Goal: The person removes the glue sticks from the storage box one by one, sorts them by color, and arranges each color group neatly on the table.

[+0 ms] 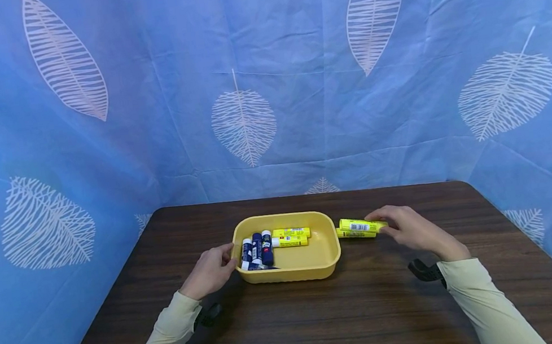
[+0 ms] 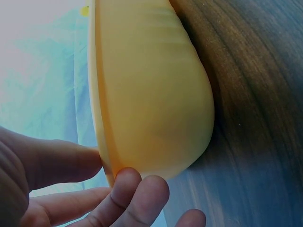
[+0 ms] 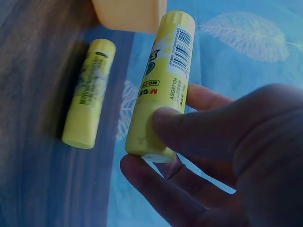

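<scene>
My right hand pinches a yellow glue stick by one end, its barcode showing. A second yellow glue stick lies on the table below it, just right of the yellow tub. My left hand holds the left rim of the yellow tub between thumb and fingers. Inside the tub, at its left, several dark blue glue sticks lie side by side, partly hidden low down by the near wall. Next to them are a yellow glue stick and a yellow one with a white cap.
The tub stands on a dark wooden table, toward its far edge. Behind and on both sides hangs a blue cloth with white leaf prints. Black straps sit at both wrists.
</scene>
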`<state>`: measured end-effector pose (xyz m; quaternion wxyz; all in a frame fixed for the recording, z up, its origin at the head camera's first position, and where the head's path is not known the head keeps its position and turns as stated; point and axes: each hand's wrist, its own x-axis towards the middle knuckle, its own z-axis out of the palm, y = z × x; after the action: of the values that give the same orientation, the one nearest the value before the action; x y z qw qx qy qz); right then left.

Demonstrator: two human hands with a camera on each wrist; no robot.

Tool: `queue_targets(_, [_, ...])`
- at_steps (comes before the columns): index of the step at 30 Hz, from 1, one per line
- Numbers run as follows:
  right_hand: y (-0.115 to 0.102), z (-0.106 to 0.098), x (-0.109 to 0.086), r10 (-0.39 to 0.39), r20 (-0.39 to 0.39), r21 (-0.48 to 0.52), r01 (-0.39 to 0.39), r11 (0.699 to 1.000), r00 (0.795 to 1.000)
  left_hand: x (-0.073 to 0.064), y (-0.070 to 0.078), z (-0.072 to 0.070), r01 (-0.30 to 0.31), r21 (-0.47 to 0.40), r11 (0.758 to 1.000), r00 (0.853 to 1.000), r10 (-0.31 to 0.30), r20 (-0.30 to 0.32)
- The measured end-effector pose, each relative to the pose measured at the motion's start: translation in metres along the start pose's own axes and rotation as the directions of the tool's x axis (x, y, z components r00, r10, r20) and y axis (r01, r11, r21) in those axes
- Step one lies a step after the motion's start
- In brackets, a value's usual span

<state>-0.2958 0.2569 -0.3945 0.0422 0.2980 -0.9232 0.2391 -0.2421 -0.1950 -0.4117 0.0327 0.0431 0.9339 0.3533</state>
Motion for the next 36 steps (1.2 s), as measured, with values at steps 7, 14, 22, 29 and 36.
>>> queue_targets(7, [0.009, 0.012, 0.003, -0.015, 0.016, -0.035, 0.015, 0.999, 1.0, 0.0, 0.0, 0.0, 0.002, -0.004, 1.0, 1.0, -0.002, 0.001])
queue_targets(14, [0.01, 0.019, 0.004, -0.022, 0.031, -0.042, 0.023, 0.999, 0.999, 0.0, 0.002, 0.0, 0.012, -0.006, 1.0, 1.0, -0.012, 0.002])
queue_targets(22, [0.008, 0.027, 0.008, -0.023, 0.052, -0.065, 0.026, 0.998, 0.998, -0.001, 0.001, -0.001, 0.014, -0.001, 1.0, 1.0, -0.014, -0.003])
queue_targets(29, [0.012, 0.031, 0.01, -0.024, 0.076, -0.069, 0.029, 0.997, 0.997, -0.001, 0.001, -0.001, 0.018, -0.009, 1.0, 1.0, -0.018, -0.002])
queue_targets(36, [0.015, 0.035, 0.009, -0.008, 0.093, -0.08, 0.016, 0.997, 0.996, 0.001, 0.001, -0.001, 0.026, -0.019, 0.999, 1.0, -0.026, 0.001])
